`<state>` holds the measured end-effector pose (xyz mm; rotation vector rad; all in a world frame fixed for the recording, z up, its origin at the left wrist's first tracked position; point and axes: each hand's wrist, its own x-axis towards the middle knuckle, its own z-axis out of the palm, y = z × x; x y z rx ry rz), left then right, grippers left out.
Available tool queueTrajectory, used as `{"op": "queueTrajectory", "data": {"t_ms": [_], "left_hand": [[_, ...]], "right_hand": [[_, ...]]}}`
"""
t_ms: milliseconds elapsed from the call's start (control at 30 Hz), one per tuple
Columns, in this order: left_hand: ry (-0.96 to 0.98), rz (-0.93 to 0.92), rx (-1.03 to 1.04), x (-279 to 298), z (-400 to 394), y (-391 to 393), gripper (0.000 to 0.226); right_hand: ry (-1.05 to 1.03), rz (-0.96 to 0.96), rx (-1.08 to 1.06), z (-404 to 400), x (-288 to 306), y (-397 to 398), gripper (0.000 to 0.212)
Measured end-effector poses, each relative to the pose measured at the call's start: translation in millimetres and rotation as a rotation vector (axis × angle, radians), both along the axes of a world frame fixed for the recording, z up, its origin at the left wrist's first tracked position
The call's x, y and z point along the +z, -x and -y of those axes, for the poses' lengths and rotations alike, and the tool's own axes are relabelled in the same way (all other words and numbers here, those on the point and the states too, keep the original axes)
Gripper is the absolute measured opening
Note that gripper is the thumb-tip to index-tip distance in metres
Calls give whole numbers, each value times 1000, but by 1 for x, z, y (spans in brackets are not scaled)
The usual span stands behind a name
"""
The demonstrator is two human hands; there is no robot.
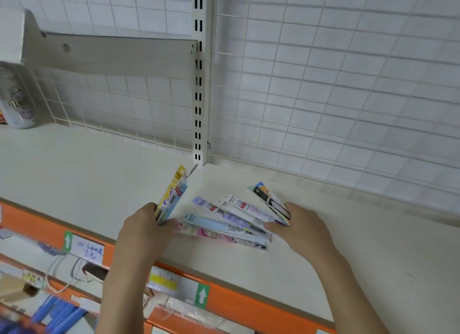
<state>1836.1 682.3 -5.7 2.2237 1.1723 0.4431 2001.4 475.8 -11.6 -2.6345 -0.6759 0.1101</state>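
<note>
The left hand (142,224) pinches the yellow pack (171,197) upright at ten o'clock of the fanned packs (231,219) on the shelf (99,174), right hand (298,224) curls round the dark-printed pack (271,200) at two o'clock — light, stiff, slick cards, probably best gripped at their lower ends.

Shelf (87,164) bare left of packets (224,221); upright post (199,85), wire grid (323,85) block behind.

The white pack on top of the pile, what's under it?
Beneath the white pack a purple pack, a light blue pack and a pink cartoon pack fan out on the shelf. The right hand, gripping a black-printed pack, covers its right end, hiding whatever lies there.
</note>
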Motion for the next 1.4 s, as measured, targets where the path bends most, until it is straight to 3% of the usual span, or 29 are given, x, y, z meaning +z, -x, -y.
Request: {"op": "queueTrajectory", "data": {"t_ms": [600,833,967,1167,1400], "left_hand": [[-48,-21,23,-1,25,-7,22],[-91,-69,75,-1,68,-15,29],[-24,-16,104,3,93,-27,16],[-34,-67,173,-1,121,-67,50],[-123,-226,246,-3,136,-107,98]], "right_hand": [[243,-152,173,4,5,-16,25],[-1,-168,174,28,7,-12,28],[-106,-95,83,63,13,-25,16],[-309,28,-27,127,15,-36,24],[-532,17,2,168,23,-36,26]]}}
